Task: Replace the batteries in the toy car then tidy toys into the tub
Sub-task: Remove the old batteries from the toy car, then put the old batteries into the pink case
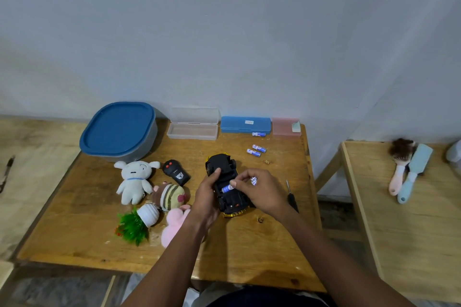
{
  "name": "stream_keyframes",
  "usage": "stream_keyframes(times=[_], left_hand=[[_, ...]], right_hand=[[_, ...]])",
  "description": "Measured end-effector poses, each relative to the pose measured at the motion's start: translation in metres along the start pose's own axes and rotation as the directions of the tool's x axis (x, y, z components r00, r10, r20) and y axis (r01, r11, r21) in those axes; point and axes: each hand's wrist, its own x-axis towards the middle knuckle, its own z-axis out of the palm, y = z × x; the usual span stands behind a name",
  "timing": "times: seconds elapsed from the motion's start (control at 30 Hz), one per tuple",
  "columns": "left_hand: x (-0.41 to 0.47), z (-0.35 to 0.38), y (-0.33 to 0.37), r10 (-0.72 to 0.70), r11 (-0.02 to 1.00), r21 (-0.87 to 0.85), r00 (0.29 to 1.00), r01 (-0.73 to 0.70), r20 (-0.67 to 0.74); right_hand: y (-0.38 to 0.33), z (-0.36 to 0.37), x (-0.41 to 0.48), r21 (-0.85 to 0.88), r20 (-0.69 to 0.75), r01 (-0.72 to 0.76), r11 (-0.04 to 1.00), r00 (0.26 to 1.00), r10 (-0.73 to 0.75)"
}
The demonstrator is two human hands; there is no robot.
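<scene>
Black toy car [221, 162] sits upturned in left hand's [206, 195] curled grip; right hand [263, 191] pinches a battery [254, 180].

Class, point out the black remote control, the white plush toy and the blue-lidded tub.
Black plastic remote control [176, 172]: head view, middle of its top.
White plush toy [133, 184]: head view, its belly.
Grey tub with blue lid [117, 128]: head view, centre of lid.

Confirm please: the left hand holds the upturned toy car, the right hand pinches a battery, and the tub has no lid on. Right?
One thing is wrong: the head view shows the blue lid on the tub. The left hand does hold the upturned toy car, and the right hand pinches a battery.
</scene>
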Motion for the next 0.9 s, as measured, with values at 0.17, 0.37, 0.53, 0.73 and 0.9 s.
stream_keyframes(times=[0.17, 0.37, 0.53, 0.73, 0.9], left_hand=[[0.005, 0.003, -0.002, 0.049, 0.999, 0.002, 0.997, -0.049, -0.055], [0.009, 0.001, -0.005, 0.029, 1.0, 0.001, 0.998, -0.029, -0.054], [0.02, -0.011, 0.002, 0.017, 0.986, 0.169, 0.996, -0.002, -0.089], [0.047, -0.026, 0.01, 0.055, 0.922, 0.386, 0.991, -0.003, -0.125], [0.063, -0.034, -0.004, 0.036, 0.847, 0.527, 0.983, 0.066, -0.18]], right_hand=[[-0.001, 0.006, -0.008, -0.083, -0.149, 0.1, 0.991, 0.982, -0.112], [-0.001, 0.016, -0.004, -0.045, -0.139, 0.077, 0.996, 0.987, -0.082], [-0.008, 0.01, 0.009, 0.357, -0.095, -0.244, 0.902, 0.951, 0.295], [-0.004, 0.002, 0.018, 0.705, 0.109, -0.471, 0.531, 0.811, 0.574], [-0.011, 0.009, 0.02, 0.748, 0.053, -0.444, 0.494, 0.781, 0.622]])
